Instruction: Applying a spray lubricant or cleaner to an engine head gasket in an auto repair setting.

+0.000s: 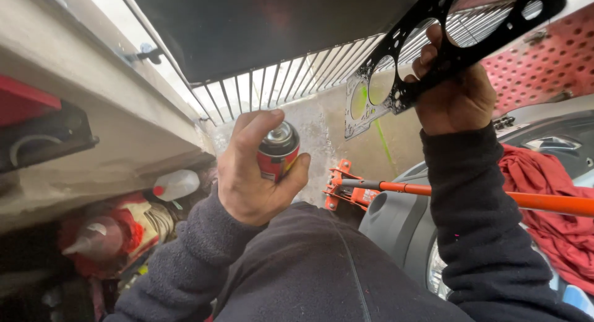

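Overhead, the right hand (455, 99) lifts a flat black gasket (445, 43) with a row of large round holes, and that gasket serves as the landmark for everything else. Its grip is clenched on the gasket's lower edge, with fingertips (430, 50) hooked through one of the holes and the thumb side underneath. The gasket tilts, its far end rising toward the upper right of the view and its near end dipping down to the left.

Below and to the left of the gasket, well apart from it, the left hand (253, 173) wraps a red spray can (278, 152) with a silver top. The grip is closed around the can's body, and the forefinger (263, 121) lies curled over the top; the nozzle itself is hidden under the finger. Both arms wear dark fleece sleeves.

Behind the gasket runs a white metal railing (284, 84) of slanted bars, under a dark panel. Right of the gasket is a red perforated panel (544, 68). Directly beneath it lies an orange floor jack (346, 189), its long orange handle (544, 201) stretching rightward across a grey car body (402, 223), where a red cloth (550, 192) is draped. Far down to the left of the gasket, past the can, a white plastic bottle (176, 184) sits among clutter beside a concrete ledge (105, 130).
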